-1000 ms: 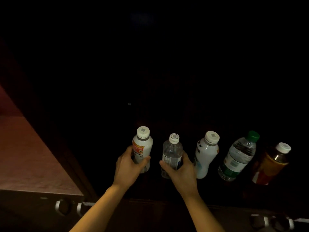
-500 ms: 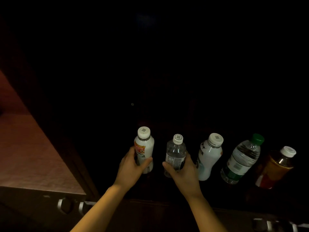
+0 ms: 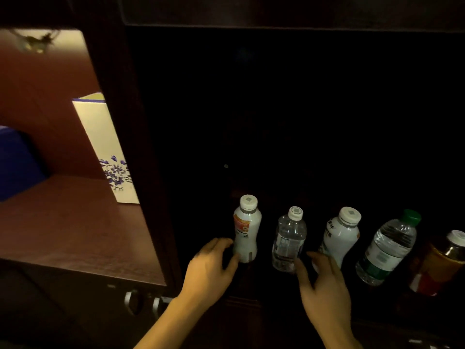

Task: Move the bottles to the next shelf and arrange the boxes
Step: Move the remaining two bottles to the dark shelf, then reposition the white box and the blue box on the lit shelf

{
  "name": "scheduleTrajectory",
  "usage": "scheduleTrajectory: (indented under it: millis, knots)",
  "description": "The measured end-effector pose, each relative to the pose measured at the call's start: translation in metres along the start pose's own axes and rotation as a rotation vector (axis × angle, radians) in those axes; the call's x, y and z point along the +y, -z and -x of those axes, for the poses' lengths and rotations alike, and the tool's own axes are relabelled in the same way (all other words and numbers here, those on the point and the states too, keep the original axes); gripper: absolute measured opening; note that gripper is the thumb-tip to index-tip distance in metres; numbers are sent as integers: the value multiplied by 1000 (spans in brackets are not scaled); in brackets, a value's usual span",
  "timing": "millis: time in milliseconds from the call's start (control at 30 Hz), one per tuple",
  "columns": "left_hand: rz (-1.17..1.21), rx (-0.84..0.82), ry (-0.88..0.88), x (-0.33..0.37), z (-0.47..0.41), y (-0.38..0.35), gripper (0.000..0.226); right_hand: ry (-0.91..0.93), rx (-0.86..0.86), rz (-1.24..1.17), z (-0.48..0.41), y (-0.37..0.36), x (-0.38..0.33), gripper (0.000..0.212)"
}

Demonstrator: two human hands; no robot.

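Note:
Several bottles stand in a row in a dark shelf bay. A white bottle with an orange label [image 3: 246, 229] is leftmost. To its right come a small clear water bottle [image 3: 288, 239], a plain white bottle [image 3: 340, 234], a green-capped water bottle [image 3: 388, 246] and an amber bottle [image 3: 441, 263] cut by the right edge. My left hand [image 3: 210, 269] is open just left of the orange-label bottle, fingertips at its base. My right hand [image 3: 324, 285] is open below the clear bottle, fingers spread, holding nothing. A white box with blue flowers [image 3: 105, 147] and a blue box [image 3: 17, 162] stand in the lit left bay.
A dark vertical divider [image 3: 130, 147] separates the lit left shelf [image 3: 75, 227] from the dark bay. Metal drawer handles [image 3: 141, 302] sit below the shelf edge. The back of the dark bay is too dim to make out.
Both hands have let go of the two left bottles and drawn back with fingers spread. The view has shifted, revealing the boxes in the left bay.

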State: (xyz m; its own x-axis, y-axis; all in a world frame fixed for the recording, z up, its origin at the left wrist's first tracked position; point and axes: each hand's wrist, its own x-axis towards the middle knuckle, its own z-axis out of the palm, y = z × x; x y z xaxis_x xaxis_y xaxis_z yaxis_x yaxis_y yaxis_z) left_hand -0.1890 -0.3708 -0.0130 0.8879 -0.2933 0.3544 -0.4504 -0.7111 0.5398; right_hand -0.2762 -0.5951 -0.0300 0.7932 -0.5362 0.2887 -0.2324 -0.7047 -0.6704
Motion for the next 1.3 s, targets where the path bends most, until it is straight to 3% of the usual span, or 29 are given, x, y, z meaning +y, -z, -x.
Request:
scheduleTrajectory:
  millis: [267,567,700,800,1100,1300]
  knots:
    - [-106,141,-142,-11,52,92,26,173,93,-17,41,3,-77,17]
    - [-252,333,5,-85,123,193,16,427,233,-160,88,-50,-175,28]
    - [-318,360,122,-121,153,230,22,493,163,-150,111,-72,-216,37]
    - [-318,367,170,-143,171,255,23,579,131,-169,127,-85,-247,31]
    - [-321,398,204,-191,190,301,27,703,-22,-142,157,-119,-306,33]
    - [-265,372,186,-214,158,306,22,637,-158,-98,144,-135,-320,18]
